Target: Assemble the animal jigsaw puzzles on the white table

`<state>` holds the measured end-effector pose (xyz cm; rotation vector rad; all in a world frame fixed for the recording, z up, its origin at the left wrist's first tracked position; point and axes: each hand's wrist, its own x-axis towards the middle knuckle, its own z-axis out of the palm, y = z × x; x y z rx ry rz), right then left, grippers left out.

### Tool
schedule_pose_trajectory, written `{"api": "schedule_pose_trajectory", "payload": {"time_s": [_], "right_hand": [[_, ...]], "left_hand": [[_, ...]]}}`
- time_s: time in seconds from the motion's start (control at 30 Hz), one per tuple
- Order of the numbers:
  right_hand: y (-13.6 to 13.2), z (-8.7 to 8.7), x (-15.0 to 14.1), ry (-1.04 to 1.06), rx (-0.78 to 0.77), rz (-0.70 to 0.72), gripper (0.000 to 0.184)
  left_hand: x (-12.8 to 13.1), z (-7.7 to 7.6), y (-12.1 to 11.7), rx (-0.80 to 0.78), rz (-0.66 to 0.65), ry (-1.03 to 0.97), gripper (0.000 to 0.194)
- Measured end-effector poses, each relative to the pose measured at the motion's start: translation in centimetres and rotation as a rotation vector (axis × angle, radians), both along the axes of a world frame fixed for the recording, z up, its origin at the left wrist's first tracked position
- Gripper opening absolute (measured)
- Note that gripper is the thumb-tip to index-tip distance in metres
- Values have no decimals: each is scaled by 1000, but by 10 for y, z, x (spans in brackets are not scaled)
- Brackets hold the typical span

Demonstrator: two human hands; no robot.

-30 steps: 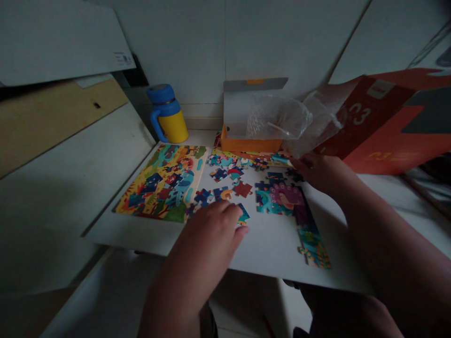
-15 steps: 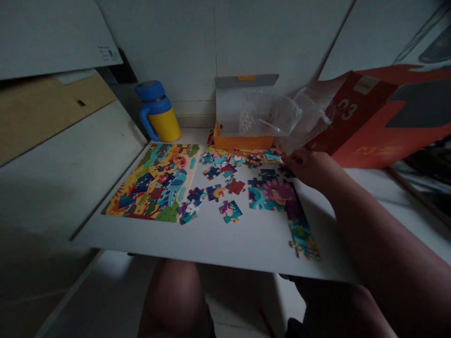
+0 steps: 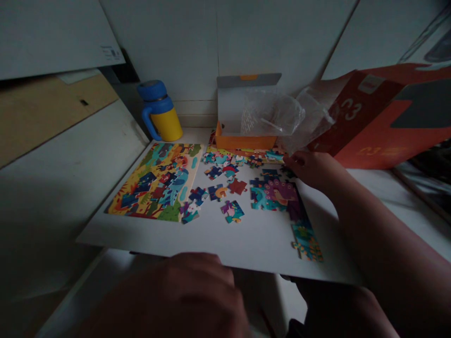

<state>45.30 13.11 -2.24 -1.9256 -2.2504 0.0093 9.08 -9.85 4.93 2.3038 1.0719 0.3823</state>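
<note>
My left hand [image 3: 190, 295] is low in the picture, below the table's front edge. It is smeared by motion and its fingers cannot be made out clearly. My right hand [image 3: 312, 169] rests at the back right of the table with its fingers curled together. Its fingertips are beside a dark puzzle piece [image 3: 287, 172]; what they hold, if anything, is hidden. Just left of and below that hand lies a joined puzzle section [image 3: 278, 195] with a purple peacock, running down to an orange-plant corner. A loose purple and teal piece [image 3: 232, 211] lies mid-table.
Several loose pieces, one of them reddish-brown [image 3: 237, 186], lie near a yellow animal picture board [image 3: 141, 188]. At the back stand an open orange box [image 3: 246, 142] with clear plastic wrap [image 3: 275, 115] and a blue-yellow flask [image 3: 162, 112]. A red box [image 3: 373, 122] stands at right.
My left hand has left the loose purple and teal piece, gone out of view, and come back low at the front. My right hand stays in place. The view has shifted slightly.
</note>
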Motion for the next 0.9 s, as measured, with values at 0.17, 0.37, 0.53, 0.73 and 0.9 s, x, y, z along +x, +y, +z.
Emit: {"api": "schedule_pose_trajectory", "payload": {"time_s": [0.17, 0.37, 0.53, 0.73, 0.9], "right_hand": [[0, 1, -1, -3, -40, -32, 54], [-2, 7, -5, -30, -89, -40, 58], [0, 4, -3, -19, -90, -36, 56], [1, 0, 0, -16, -51, -1, 54], [1, -1, 0, 18, -56, -5, 51]], "left_hand": [[35, -7, 33, 61, 280, 89, 21], [57, -43, 69, 155, 422, 315, 29], [66, -45, 76, 138, 450, 353, 29], [68, -50, 74, 172, 415, 328, 17], [61, -52, 71, 171, 366, 279, 23]]}}
